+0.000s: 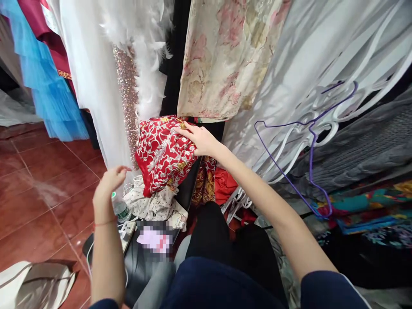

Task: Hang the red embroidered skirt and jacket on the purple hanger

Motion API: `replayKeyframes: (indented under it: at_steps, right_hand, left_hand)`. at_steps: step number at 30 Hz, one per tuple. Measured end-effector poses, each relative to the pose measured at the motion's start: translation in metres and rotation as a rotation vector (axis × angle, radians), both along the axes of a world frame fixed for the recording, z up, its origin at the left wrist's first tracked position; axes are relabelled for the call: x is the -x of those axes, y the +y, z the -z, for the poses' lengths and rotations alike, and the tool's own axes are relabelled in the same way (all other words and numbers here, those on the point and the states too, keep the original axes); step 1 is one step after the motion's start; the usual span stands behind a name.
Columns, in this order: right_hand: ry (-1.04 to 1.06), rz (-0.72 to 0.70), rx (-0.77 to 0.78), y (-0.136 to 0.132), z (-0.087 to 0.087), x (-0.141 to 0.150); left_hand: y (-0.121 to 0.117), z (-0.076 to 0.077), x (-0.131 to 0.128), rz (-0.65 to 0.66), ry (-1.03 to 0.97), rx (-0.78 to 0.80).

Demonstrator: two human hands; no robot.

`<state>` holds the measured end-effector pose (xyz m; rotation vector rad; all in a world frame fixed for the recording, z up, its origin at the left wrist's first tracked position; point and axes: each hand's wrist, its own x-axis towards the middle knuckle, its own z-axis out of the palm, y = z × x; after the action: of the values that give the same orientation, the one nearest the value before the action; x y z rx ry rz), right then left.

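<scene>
A folded red garment (165, 156) with silver and gold embroidery lies on top of a bundle of cream cloth with dark dots (151, 204). My right hand (204, 139) rests on the garment's upper right part, fingers stretched over the fabric. To the left of the garment hovers my left hand (112, 180), slightly bent, with its fingertips a little short of the red cloth and nothing seen in it. Just beside that wrist stands a clear plastic bottle (121, 209) with a green label.
A power strip (128, 231) and a pink blurred item (155, 240) lie on a black surface. A purple hanger (313, 124) hangs on a white metal rack (370, 56) at right. Floral cloth (225, 60), white feathered fabric (141, 43) and a blue ruffled dress (54, 90) hang around.
</scene>
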<state>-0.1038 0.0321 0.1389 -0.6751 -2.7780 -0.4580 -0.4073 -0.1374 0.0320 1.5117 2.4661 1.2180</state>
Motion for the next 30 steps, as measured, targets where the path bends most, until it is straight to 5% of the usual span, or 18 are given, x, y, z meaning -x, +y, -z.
replayKeyframes:
  at_steps: [3, 7, 11, 13, 16, 24, 27, 30]
  right_hand:
    - [-0.115, 0.039, 0.002, -0.010, -0.004, 0.001]
    - [-0.145, 0.178, 0.039, -0.029, -0.003, 0.018]
    - [-0.186, 0.254, 0.254, -0.046, -0.017, 0.041]
    - [-0.133, 0.218, 0.240, -0.050, -0.025, 0.052]
    - [-0.026, 0.052, 0.015, -0.051, -0.023, 0.066]
    - [0.015, 0.044, -0.124, -0.048, 0.017, 0.081]
    - [0.109, 0.072, -0.123, -0.047, 0.018, 0.081]
    - [0.272, 0.141, -0.070, -0.046, 0.011, 0.081]
  left_hand:
    - [-0.012, 0.007, -0.057, -0.058, -0.047, 0.042]
    - [-0.029, -0.019, -0.115, -0.096, 0.019, -0.235]
    - [-0.049, -0.049, -0.147, 0.166, -0.020, -0.424]
    - [-0.058, -0.055, -0.162, 0.370, -0.053, -0.320]
    - [-0.059, -0.049, -0.182, 0.551, -0.013, -0.108]
    - [-0.025, 0.001, -0.213, 0.496, 0.181, 0.039]
    - [-0.027, -0.008, -0.219, 0.447, 0.218, 0.101]
    - [-0.037, -0.028, -0.223, 0.421, 0.224, 0.389]
